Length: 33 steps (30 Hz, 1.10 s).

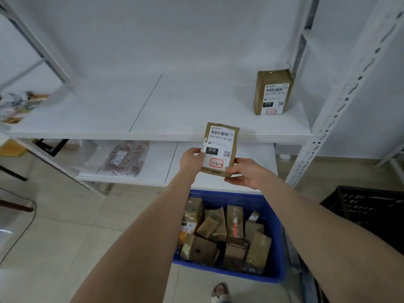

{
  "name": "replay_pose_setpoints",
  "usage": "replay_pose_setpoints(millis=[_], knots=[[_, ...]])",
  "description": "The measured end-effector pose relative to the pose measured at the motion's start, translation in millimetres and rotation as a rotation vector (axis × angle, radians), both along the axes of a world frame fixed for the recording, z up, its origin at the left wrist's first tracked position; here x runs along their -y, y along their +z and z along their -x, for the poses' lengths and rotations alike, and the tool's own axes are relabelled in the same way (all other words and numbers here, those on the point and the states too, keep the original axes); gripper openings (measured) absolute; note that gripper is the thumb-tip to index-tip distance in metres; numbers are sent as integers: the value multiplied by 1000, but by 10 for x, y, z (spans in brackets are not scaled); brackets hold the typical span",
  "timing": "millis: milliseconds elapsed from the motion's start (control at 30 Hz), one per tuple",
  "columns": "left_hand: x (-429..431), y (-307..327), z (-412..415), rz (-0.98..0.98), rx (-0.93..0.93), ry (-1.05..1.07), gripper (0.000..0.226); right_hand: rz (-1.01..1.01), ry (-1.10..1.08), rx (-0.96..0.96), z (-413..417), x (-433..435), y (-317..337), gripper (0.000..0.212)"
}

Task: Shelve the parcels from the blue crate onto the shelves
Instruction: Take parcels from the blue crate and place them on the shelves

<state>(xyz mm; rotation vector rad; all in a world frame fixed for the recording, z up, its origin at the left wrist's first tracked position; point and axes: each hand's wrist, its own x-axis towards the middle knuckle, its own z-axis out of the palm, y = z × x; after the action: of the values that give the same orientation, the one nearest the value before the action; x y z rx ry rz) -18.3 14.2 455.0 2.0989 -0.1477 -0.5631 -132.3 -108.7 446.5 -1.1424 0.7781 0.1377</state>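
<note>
Held parcel: a small brown cardboard parcel [220,149] stands upright in the air in front of the upper shelf's front edge, label facing the camera, above the blue crate.
Label: white, with a barcode, the printed code 010-010-L30 551, a black block reading 010, a QR code, and a red-boxed handwritten 3-2-10.
Left hand [190,161]: grips the parcel's lower left edge, thumb on the label face, fingers behind.
Right hand [247,174]: holds the parcel's lower right corner, thumb on the front edge and fingers curled underneath.
Blue crate [273,224]: sits on the tiled floor just below the hands, holding many brown parcels [234,235] piled at mixed angles.
Upper shelf [175,106]: white; one brown parcel [272,92] stands upright at its far right, near the rack post, label forward with a similar red-boxed note.
Lower shelf [153,162]: a flat clear-bagged packet [124,158] lies on its left part.
Black crate [369,213]: on the floor to the right of the blue one.
Left edge: blurred mixed items [17,106] on the neighbouring shelf.
Foot: a sandalled foot [220,291] at the bottom.
</note>
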Motion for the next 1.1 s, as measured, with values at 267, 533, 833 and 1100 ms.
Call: replay_pose_setpoints(millis=[267, 533, 833, 1100], knots=[[103, 255, 180, -44, 27, -50, 31, 60, -45, 17, 182, 70, 195, 36], [42, 582, 177, 83, 48, -53, 39, 109, -59, 79, 158, 14, 523, 33], [-73, 1218, -254, 173, 150, -118, 34, 187, -107, 177, -204, -81, 1170, 32], [-302, 2110, -843, 312, 260, -183, 31, 375, -195, 286, -675, -323, 2052, 42]])
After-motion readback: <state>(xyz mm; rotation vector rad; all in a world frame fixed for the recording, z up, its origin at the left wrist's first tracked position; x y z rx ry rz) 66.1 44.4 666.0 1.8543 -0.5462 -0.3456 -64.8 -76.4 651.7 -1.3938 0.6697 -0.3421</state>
